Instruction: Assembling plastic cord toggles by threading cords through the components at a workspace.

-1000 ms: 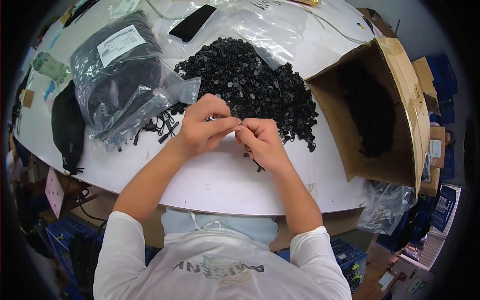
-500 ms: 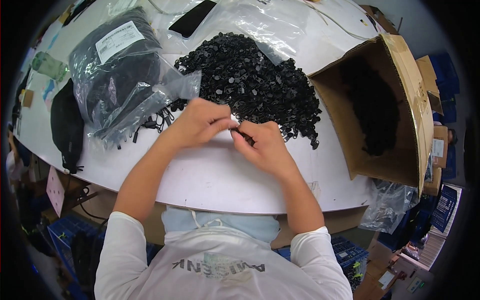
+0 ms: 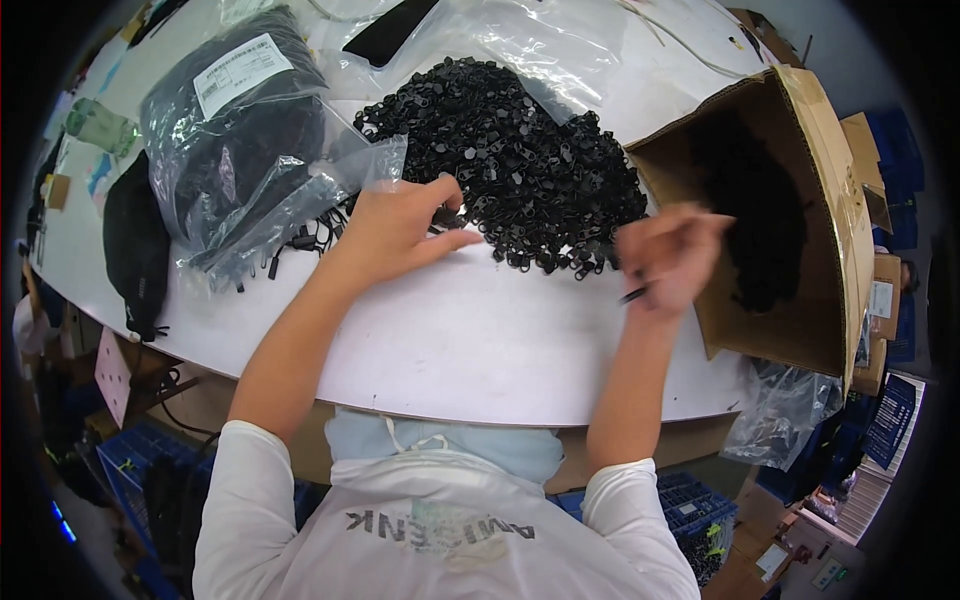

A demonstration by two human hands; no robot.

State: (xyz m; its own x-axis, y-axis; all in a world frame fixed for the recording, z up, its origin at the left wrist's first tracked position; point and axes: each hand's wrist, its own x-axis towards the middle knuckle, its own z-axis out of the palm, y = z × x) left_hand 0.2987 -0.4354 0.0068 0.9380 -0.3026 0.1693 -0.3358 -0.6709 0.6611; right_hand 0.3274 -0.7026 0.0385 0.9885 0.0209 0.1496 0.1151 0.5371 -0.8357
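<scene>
A wide heap of small black zipper sliders [image 3: 500, 150] lies on the white table. At its near left edge is my left hand [image 3: 400, 228], thumb and forefinger apart, with small dark pieces behind the fingertips. My right hand [image 3: 672, 262] is between the heap and the cardboard box, smeared by motion. Its fingers are curled, and the dark end of a small zipper pull [image 3: 633, 295] sticks out below them. Several black corded zipper pulls [image 3: 318, 235] lie loose to the left of my left hand, by a clear plastic bag [image 3: 235, 150] full of black contents.
An open cardboard box [image 3: 745, 330] lies tilted at the right, dark pieces piled inside. A black pouch [image 3: 137, 245] rests at the left by a greenish clear cup [image 3: 100, 127]. Clear plastic sheeting [image 3: 540, 40] covers the back; a plastic bag [image 3: 785, 415] hangs off the right edge.
My hands were together at the heap's near edge, fingers on a small dark piece. The right hand has swung right toward the box; the left has opened and stayed by the heap.
</scene>
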